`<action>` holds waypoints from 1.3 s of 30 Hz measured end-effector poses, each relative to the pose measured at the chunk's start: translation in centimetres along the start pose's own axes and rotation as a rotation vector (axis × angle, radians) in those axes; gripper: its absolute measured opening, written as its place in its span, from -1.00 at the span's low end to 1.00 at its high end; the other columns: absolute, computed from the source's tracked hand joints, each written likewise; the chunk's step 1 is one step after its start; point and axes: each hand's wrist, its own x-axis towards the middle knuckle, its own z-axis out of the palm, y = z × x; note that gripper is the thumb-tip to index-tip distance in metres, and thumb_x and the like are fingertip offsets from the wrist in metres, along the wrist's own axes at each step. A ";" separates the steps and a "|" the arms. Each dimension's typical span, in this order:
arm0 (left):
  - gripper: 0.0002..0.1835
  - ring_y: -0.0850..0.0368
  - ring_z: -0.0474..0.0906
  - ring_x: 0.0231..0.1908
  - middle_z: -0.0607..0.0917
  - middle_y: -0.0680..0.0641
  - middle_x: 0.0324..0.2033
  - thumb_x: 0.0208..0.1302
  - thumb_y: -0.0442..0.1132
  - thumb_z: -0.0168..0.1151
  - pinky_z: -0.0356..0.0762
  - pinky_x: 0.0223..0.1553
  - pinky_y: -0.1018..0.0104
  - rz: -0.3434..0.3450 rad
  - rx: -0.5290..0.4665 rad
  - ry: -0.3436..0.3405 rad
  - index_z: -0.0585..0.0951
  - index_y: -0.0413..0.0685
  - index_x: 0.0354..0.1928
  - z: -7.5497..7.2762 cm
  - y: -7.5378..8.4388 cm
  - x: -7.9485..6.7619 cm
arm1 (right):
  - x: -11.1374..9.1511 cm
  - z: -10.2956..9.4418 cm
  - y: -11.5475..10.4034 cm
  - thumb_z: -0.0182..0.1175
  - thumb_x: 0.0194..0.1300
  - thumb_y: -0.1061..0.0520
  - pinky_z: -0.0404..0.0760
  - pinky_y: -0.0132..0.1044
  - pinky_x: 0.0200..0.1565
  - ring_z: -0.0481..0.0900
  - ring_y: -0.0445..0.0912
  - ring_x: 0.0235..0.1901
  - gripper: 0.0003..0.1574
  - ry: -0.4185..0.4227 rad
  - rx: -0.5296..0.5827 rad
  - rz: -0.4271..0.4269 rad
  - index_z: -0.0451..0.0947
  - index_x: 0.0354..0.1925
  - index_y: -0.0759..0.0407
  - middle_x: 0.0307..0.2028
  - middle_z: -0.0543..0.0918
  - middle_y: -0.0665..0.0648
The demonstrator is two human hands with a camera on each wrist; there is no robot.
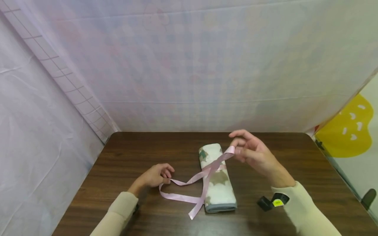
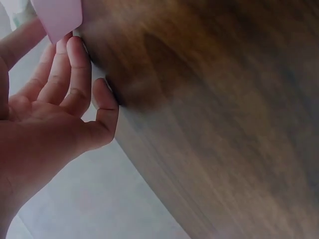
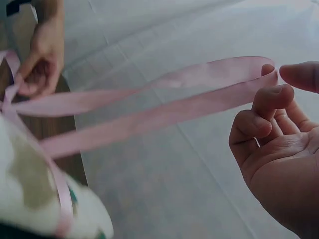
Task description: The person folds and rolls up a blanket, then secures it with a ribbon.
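A rolled white cloth (image 1: pixel 220 191) with brown and green patches and a grey edge lies on the table. Pink ribbon (image 1: pixel 206 172) wraps its middle, with a loop stretching to each side and a loose tail at the front. On the left, my left hand (image 1: pixel 156 175) pinches one loop near the thumb; the ribbon (image 2: pixel 60 20) partly covers those fingertips in the left wrist view. Raised beyond the cloth's right side, my right hand (image 1: pixel 255 154) holds the other loop taut. In the right wrist view this loop (image 3: pixel 214 74) passes round a bent fingertip, with the thumb slightly apart.
The dark wooden table (image 1: pixel 118 157) has a back edge against a pale patterned curtain (image 1: pixel 192 65). White sheeting (image 1: pixel 35 147) hangs at the left. A black wrist device (image 1: pixel 265 203) with a yellow label sits at my right sleeve.
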 end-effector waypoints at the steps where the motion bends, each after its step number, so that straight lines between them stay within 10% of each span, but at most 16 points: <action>1: -0.64 0.16 0.59 -0.33 0.71 -0.15 -0.34 0.11 -0.55 0.32 0.54 -0.27 0.41 0.000 -0.010 0.000 0.56 -0.36 -0.01 0.0 -0.1 0.0 | -0.4 -0.5 -0.3 -0.31 0.31 0.64 0.23 -0.25 -0.49 0.29 -0.02 -0.48 -0.37 0.001 0.011 -0.005 0.23 0.29 0.38 -0.14 0.64 0.15; 7: -0.65 0.14 0.61 -0.36 0.73 -0.19 -0.39 0.10 -0.63 0.17 0.50 -0.31 0.44 0.003 -0.045 0.006 0.55 -0.41 -0.02 -0.1 -0.5 0.1 | -3.4 -3.6 -1.6 -0.41 0.31 0.65 0.60 -0.34 -0.10 0.60 -0.11 -0.19 -0.34 0.059 0.039 0.013 0.22 0.30 0.41 -0.16 0.63 0.17; 26: -0.63 0.05 0.66 -0.34 0.69 -0.40 -0.30 0.30 -0.53 0.10 0.60 -0.35 0.35 -0.120 -0.386 0.022 0.41 -0.57 0.12 -2.0 -2.1 -0.4 | -12.9 -9.7 -1.7 -0.46 0.47 0.53 0.55 -0.43 -0.22 0.58 -0.21 -0.23 -0.42 0.295 -0.078 0.084 0.44 0.13 0.34 -0.22 0.63 0.05; 32: -0.62 0.05 0.67 -0.34 0.70 -0.31 -0.34 0.30 -0.53 0.11 0.62 -0.34 0.34 -0.166 -0.414 0.030 0.40 -0.57 0.13 -2.1 -2.4 -0.5 | -15.8 -10.9 -1.3 -0.21 0.53 0.40 0.45 -0.43 -0.31 0.49 -0.27 -0.30 -0.57 0.527 -0.317 0.274 0.60 -0.04 0.19 -0.23 0.62 -0.09; 39: -0.54 0.14 0.66 -0.33 0.71 -0.08 -0.38 0.31 -0.50 0.11 0.56 -0.33 0.40 -0.242 -0.491 -0.007 0.31 -0.51 0.22 -2.5 -2.9 -0.7 | -18.4 -12.5 -0.7 0.03 0.53 0.08 0.51 -0.36 -0.38 0.50 -0.26 -0.41 -0.63 0.675 -0.780 0.693 0.57 -0.03 0.38 -0.35 0.63 -0.13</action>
